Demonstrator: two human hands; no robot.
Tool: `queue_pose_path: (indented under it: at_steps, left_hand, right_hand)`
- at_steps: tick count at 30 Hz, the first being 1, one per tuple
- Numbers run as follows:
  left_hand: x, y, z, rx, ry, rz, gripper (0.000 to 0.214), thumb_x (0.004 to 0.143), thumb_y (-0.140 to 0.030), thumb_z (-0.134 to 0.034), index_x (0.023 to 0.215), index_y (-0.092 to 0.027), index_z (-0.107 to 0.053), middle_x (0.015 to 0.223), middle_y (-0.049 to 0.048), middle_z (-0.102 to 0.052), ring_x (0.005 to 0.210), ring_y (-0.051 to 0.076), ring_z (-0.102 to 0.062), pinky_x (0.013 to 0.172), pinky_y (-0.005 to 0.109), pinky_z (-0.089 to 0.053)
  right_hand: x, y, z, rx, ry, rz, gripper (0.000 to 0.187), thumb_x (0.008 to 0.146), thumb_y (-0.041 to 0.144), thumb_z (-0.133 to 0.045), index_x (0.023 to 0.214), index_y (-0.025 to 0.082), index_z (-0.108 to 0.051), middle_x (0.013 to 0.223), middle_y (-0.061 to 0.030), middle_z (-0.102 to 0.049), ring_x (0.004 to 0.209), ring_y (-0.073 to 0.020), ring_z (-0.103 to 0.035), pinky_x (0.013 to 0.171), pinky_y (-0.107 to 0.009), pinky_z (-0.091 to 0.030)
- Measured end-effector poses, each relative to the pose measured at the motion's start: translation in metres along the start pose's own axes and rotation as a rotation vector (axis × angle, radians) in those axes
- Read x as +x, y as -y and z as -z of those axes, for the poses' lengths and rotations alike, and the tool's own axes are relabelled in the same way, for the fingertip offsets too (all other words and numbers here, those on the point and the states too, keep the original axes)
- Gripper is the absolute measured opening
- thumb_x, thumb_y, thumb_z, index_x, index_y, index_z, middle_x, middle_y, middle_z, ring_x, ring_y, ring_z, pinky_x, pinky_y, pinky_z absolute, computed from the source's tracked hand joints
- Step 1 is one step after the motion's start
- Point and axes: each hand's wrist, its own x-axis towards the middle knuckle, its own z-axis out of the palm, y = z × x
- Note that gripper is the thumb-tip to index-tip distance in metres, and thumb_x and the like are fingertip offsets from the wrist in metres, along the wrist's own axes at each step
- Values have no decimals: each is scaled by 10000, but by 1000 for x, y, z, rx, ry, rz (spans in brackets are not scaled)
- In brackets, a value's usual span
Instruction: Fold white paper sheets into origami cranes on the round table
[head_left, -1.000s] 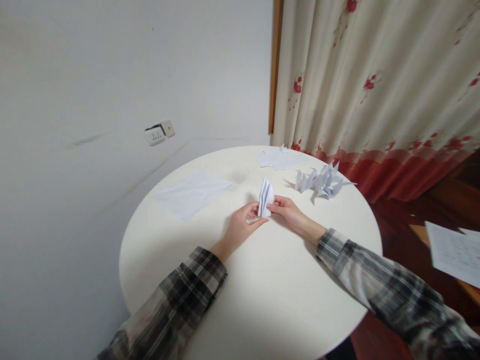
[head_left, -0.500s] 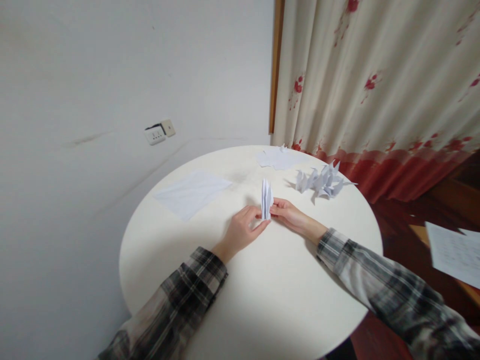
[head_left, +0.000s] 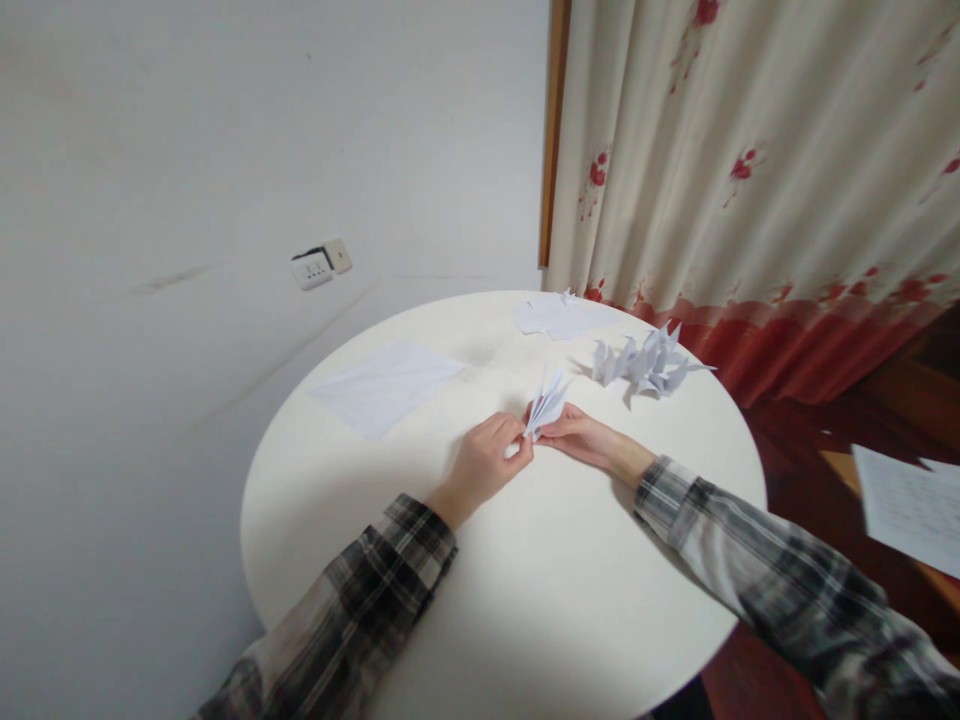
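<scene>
Between my two hands, above the middle of the round white table [head_left: 480, 590], is a folded white paper [head_left: 550, 403] with several thin layers fanned apart at the top. My left hand [head_left: 491, 452] pinches its lower left end between thumb and fingers. From the right, my right hand [head_left: 576, 434] grips the paper's side and base, some of its fingers hidden behind the layers. The paper leans up and to the right. Beyond my right hand stands a cluster of folded paper cranes [head_left: 649, 362].
A creased square paper sheet [head_left: 388, 388] lies at the table's left. At the far edge rest more white sheets [head_left: 559, 316] with a small folded piece on them. A wall socket [head_left: 312, 270] and a floral curtain [head_left: 750, 180] are behind. Printed papers [head_left: 907, 505] lie off to the right.
The folded paper stood upright and narrow before; now it tilts right with its layers spread. My left fingers have closed on its lower end, and my right hand has shifted slightly around it.
</scene>
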Motion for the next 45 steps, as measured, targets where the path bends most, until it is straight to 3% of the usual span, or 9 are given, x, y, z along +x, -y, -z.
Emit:
queue_pose_path:
  at_steps: [7,14,20,26,31,34,37,40,45]
  left_hand:
    - [-2,2,-4,-38,87,-90,138,832,-211,-424,725,-189,-507,703,36,-550,706,150,-519,670,262,-406]
    - [-2,-1,-2,-122,139,-26,169,860,-278,-427,737,-184,-493,702,27,-537,683,141,-506,649,253,-388]
    - [-4,1,-4,-149,150,11,210,857,-283,-436,680,-180,-482,650,5,-505,629,124,-472,610,238,-362]
    - [-3,8,-6,-163,219,131,242,844,-313,-430,650,-177,-479,609,-18,-489,580,112,-454,565,226,-348]
    - [-1,11,-7,-319,256,281,316,869,-374,-360,662,-176,-495,600,-18,-510,577,116,-477,565,226,-367]
    - [0,11,-7,-424,244,326,352,884,-372,-310,658,-171,-489,611,-10,-522,593,116,-495,586,229,-375]
    - [1,12,-9,-471,220,386,329,860,-403,-364,651,-172,-467,588,-23,-499,573,109,-483,567,223,-366]
    - [1,14,-13,-464,198,449,293,817,-428,-442,666,-177,-452,561,-43,-465,534,100,-451,513,211,-337]
    - [1,20,-18,-441,134,462,291,832,-406,-405,653,-179,-438,559,-43,-442,541,100,-446,498,203,-328]
  right_hand:
    - [2,-4,3,-30,-32,36,221,576,191,-755,753,121,-643,700,-4,-645,646,-98,-572,664,-221,-442]
    - [2,-3,7,-77,-5,15,200,595,178,-741,765,117,-655,673,-10,-658,643,-108,-590,679,-234,-448]
    - [2,-2,10,-142,-67,-23,211,572,172,-751,747,107,-654,703,-12,-665,624,-95,-581,644,-219,-436]
    - [4,-4,5,-256,-151,27,243,533,216,-768,705,105,-637,652,8,-639,563,-83,-535,591,-218,-403]
    - [5,-3,2,-341,-151,69,288,556,265,-757,759,111,-621,695,-2,-637,600,-101,-545,616,-238,-409]
    - [5,-4,3,-387,-106,108,289,615,311,-721,792,110,-612,727,-19,-640,650,-120,-561,656,-256,-421]
    - [5,-6,6,-439,-63,111,317,632,326,-709,847,117,-607,769,-23,-641,687,-126,-569,683,-265,-429]
    - [6,-11,8,-513,-30,97,337,610,317,-726,854,116,-610,787,-21,-634,684,-120,-560,682,-260,-425]
    - [6,-13,7,-533,-46,93,364,622,361,-715,871,125,-593,760,-5,-602,652,-110,-528,631,-241,-407]
